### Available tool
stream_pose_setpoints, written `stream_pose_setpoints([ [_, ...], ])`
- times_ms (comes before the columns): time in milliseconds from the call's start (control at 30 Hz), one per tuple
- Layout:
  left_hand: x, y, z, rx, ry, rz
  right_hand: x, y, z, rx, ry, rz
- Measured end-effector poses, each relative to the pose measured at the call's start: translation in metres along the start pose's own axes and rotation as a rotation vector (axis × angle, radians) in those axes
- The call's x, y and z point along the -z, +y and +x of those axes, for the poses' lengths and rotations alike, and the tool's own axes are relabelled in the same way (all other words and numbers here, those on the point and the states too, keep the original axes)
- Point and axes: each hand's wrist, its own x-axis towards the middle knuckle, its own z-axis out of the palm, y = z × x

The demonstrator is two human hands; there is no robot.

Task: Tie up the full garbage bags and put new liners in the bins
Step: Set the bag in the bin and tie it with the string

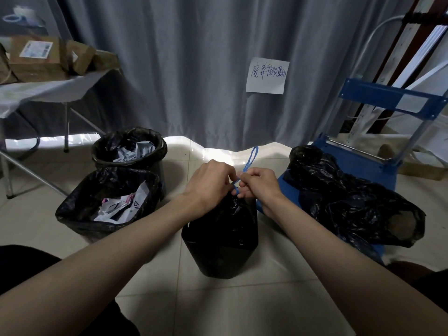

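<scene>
While the black garbage bag (pixel 219 238) stands on the tiled floor (pixel 266 299) between the forearms, both hands meet at its gathered neck: the left hand (pixel 209 183) and the right hand (pixel 259 181) each pinch the blue drawstring (pixel 249 158), whose loop sticks up behind them. Left sit two lined bins, the near bin (pixel 106 204) and the far bin (pixel 129 147), both holding paper rubbish. Right, loose black bags (pixel 351 197) lie on a blue cart (pixel 358 161). A grey curtain (pixel 194 57) hangs behind.

Bag (pixel 219 236): thin black plastic, glossy, crinkled
Drawstring (pixel 249 161): blue plastic
Curtain (pixel 194 57): grey cloth, matt
Floor (pixel 194 299): smooth pale tile
Boxes (pixel 36 59): brown cardboard
Sign (pixel 266 76): white paper
</scene>
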Motion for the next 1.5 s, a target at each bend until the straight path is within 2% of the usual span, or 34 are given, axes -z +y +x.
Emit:
stream_pose_setpoints([
  [233,-0.002,-0.003,-0.002,-0.118,0.02,0.042,0.001,-0.002,0.0,0.016,0.001,0.01],
  [500,0.004,-0.013,0.005,-0.151,-0.159,-0.056,-0.002,-0.008,-0.009,0.043,-0.106,-0.081],
  [600,0.01,-0.016,0.004,-0.078,-0.29,-0.176,-0.004,-0.01,-0.01,0.043,-0.161,-0.121],
  [700,0.011,-0.018,0.005,0.109,-0.404,-0.366,-0.006,-0.009,-0.012,0.061,-0.235,-0.133],
  [833,0.009,-0.022,0.005,0.289,-0.474,-0.563,-0.005,-0.008,-0.012,0.129,-0.278,-0.146],
  [1033,0.007,-0.022,0.006,0.427,-0.461,-0.69,0.005,-0.005,-0.013,0.204,-0.294,-0.282],
  [1233,0.007,-0.022,0.008,0.508,-0.426,-0.706,0.002,-0.001,-0.015,0.268,-0.307,-0.376],
  [1500,0.006,-0.025,0.01,0.531,-0.388,-0.666,-0.004,-0.007,-0.024,0.268,-0.165,-0.399],
])
